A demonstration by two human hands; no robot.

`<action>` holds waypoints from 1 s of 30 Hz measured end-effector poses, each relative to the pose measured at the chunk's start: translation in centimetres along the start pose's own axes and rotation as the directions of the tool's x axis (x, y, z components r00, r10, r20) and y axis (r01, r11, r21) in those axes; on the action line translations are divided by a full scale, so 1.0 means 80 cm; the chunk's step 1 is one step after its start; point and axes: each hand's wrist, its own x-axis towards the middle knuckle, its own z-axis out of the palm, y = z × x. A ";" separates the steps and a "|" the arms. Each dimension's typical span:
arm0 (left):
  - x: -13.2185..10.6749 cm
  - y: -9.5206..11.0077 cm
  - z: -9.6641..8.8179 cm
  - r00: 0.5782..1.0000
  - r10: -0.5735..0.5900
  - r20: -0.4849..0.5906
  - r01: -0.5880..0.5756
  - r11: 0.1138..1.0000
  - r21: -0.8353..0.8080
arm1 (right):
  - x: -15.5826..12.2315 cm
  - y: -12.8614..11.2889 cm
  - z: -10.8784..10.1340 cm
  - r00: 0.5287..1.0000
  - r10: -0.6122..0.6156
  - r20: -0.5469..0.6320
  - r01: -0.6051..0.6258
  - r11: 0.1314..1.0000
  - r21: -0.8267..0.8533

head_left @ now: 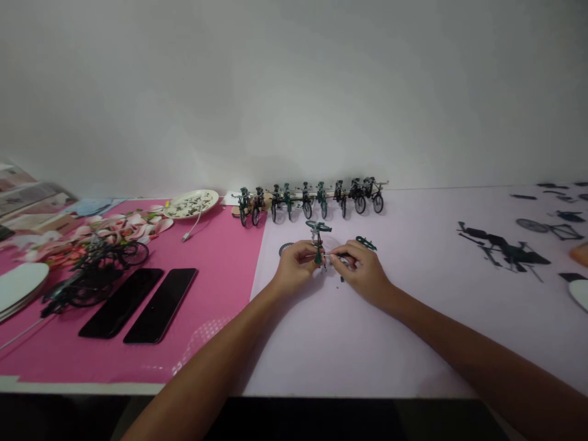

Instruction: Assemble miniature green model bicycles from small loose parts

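My left hand (298, 266) is closed on a small dark green model bicycle frame (318, 245), held upright just above the pale lilac table. A green ring-shaped part tops it. Against its right side, my right hand (361, 269) pinches a thin silvery piece (327, 254), too small to name. A dark wheel (285, 248) lies behind my left hand, partly covered by it. Behind my right hand rests a dark green part (366, 243). Tiny dark bits (342, 279) lie on the table between my hands.
Several model bicycles (321, 199) stand in a row along the wall. Loose dark parts (509, 251) are spread at the right. On the pink surface at left are two phones (160, 306), piled bicycles (96, 269), artificial flowers (133, 226) and a plate (214, 197) of small parts.
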 end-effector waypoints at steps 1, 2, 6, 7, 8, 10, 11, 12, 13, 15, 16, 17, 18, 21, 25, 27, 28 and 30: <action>0.000 -0.001 -0.001 1.000 0.008 0.001 -0.008 1.000 0.007 | 0.000 0.000 0.000 1.000 0.002 0.005 -0.002 1.000 0.003; 0.000 -0.001 -0.001 1.000 0.015 0.002 -0.015 1.000 0.017 | 0.000 0.001 -0.001 1.000 0.005 0.015 -0.005 1.000 0.010; 0.000 0.000 -0.004 0.999 0.053 0.004 -0.054 0.997 0.063 | 0.002 0.005 -0.001 0.996 0.040 0.079 -0.045 0.997 0.059; 0.000 0.001 -0.004 0.998 0.062 0.005 -0.062 0.996 0.071 | 0.002 0.006 -0.002 0.994 0.053 0.093 -0.060 0.996 0.065; 0.000 0.002 -0.004 0.998 0.068 0.006 -0.068 0.995 0.078 | 0.003 0.007 -0.002 0.992 0.067 0.103 -0.074 0.995 0.068; -0.001 0.004 -0.003 0.997 0.074 0.012 -0.074 0.993 0.089 | 0.004 0.008 -0.003 0.988 0.089 0.126 -0.098 0.993 0.067; -0.001 0.004 -0.002 0.997 0.076 0.013 -0.077 0.992 0.096 | 0.004 0.008 -0.004 0.985 0.098 0.140 -0.108 0.992 0.066; -0.001 0.005 -0.001 0.997 0.079 0.014 -0.080 0.991 0.104 | 0.004 0.007 -0.005 0.982 0.108 0.153 -0.119 0.991 0.066; -0.001 0.005 0.000 0.997 0.081 0.015 -0.083 0.990 0.112 | 0.003 0.006 -0.006 0.978 0.119 0.169 -0.133 0.989 0.071; -0.002 0.005 0.001 0.996 0.087 0.013 -0.088 0.989 0.121 | 0.002 0.004 -0.009 0.967 0.148 0.207 -0.170 0.981 0.089; -0.002 0.006 0.001 0.996 0.090 0.011 -0.091 0.988 0.122 | 0.002 0.003 -0.010 0.960 0.166 0.227 -0.192 0.977 0.098; -0.002 0.006 0.000 0.996 0.092 0.008 -0.093 0.988 0.123 | 0.001 0.002 -0.010 0.952 0.182 0.246 -0.213 0.972 0.104; -0.001 0.006 0.000 0.996 0.095 0.004 -0.094 0.988 0.125 | 0.001 0.003 -0.011 0.944 0.196 0.264 -0.230 0.967 0.106; 0.000 0.008 -0.004 0.995 0.100 -0.009 -0.097 0.985 0.140 | 0.001 0.006 -0.012 0.928 0.215 0.304 -0.259 0.960 0.109; 0.001 0.008 -0.009 0.994 0.105 -0.023 -0.100 0.984 0.149 | 0.003 0.008 -0.013 0.921 0.221 0.320 -0.275 0.952 0.133; 0.002 0.006 -0.009 0.994 0.110 -0.026 -0.105 0.983 0.147 | 0.004 0.008 -0.014 0.925 0.216 0.313 -0.265 0.957 0.120; 0.002 0.004 -0.009 0.993 0.114 -0.025 -0.109 0.983 0.145 | 0.005 0.008 -0.014 0.929 0.210 0.304 -0.252 0.962 0.104; 0.001 0.002 -0.009 0.993 0.119 -0.018 -0.115 0.983 0.144 | 0.005 0.008 -0.014 0.940 0.184 0.288 -0.213 0.975 0.070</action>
